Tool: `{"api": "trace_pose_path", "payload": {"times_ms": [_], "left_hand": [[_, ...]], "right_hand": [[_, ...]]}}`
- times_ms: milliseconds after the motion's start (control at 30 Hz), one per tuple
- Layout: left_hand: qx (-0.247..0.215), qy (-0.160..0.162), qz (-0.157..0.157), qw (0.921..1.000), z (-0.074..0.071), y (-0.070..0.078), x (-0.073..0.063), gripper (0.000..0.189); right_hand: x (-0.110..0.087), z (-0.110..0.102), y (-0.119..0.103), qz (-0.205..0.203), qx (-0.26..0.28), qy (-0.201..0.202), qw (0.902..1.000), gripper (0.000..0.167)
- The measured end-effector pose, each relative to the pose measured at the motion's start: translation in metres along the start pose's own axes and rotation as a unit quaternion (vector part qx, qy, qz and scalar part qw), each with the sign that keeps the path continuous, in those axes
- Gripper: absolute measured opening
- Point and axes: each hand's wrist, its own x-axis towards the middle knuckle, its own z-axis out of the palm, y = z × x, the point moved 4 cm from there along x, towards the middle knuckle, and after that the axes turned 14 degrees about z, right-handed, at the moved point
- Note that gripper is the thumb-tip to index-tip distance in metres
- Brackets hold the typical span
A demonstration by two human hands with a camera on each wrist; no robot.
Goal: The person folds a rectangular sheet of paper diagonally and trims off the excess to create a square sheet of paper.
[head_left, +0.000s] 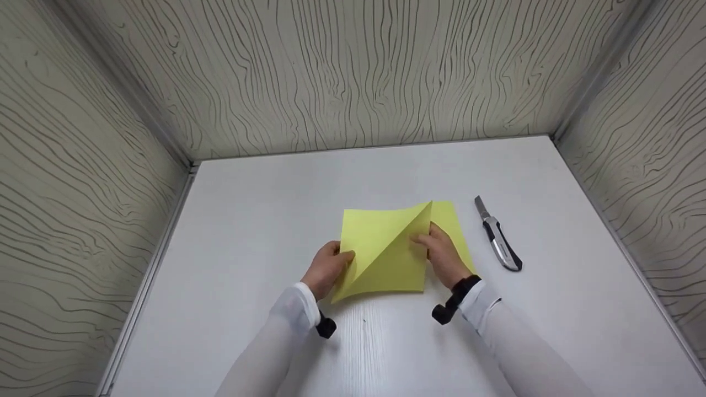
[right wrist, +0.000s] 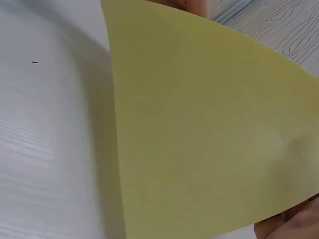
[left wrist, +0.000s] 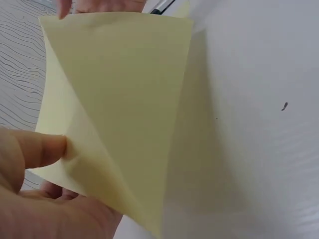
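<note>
A yellow sheet of paper [head_left: 369, 229] is held up over the table between both hands, one part turned over along a slanting diagonal edge. My left hand [head_left: 324, 269] pinches its left edge, thumb on top and fingers underneath. On the other side, my right hand [head_left: 444, 256] pinches the turned-over flap [head_left: 400, 267] near its right edge, with the thumb in front. More yellow paper [head_left: 459, 234] shows behind the right hand, close to the tabletop. In the left wrist view the sheet [left wrist: 124, 84] bows slightly, and its underside is hidden.
To the right of the paper lies a utility knife [head_left: 501, 242], its blade out and pointing away from me. The white table [head_left: 265, 204] is bordered by wood-grain patterned panels [head_left: 353, 71] at the back and both sides.
</note>
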Motion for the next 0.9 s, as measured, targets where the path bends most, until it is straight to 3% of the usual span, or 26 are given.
{"api": "trace_pose_path", "payload": {"times_ms": [233,433,533,633,767,900], "left_hand": [[0.040,0.026,0.017,0.9987,-0.004,-0.004,-0.001,0.027],[0.068,0.034,0.031,0.9966,-0.002,-0.009,0.002,0.027],[0.092,0.038,0.029,0.9946,-0.006,-0.010,0.005,0.025],[0.126,0.034,0.027,0.9910,-0.010,-0.011,0.009,0.021],[0.154,0.024,0.032,0.9872,-0.014,-0.012,0.014,0.017],[0.159,0.024,0.032,0.9865,-0.017,-0.016,0.018,0.015]], "right_hand": [[0.005,-0.002,0.002,0.034,-0.048,0.100,0.9932,0.058],[0.017,0.000,0.003,0.045,-0.048,0.105,0.9923,0.037],[0.024,-0.003,0.004,0.038,-0.079,0.110,0.9900,0.033],[0.030,-0.008,0.005,0.020,-0.149,0.139,0.9788,0.031],[0.036,-0.010,0.009,0.010,-0.242,0.166,0.9558,0.042],[0.038,-0.005,0.015,0.012,-0.271,0.159,0.9494,0.055]]}}
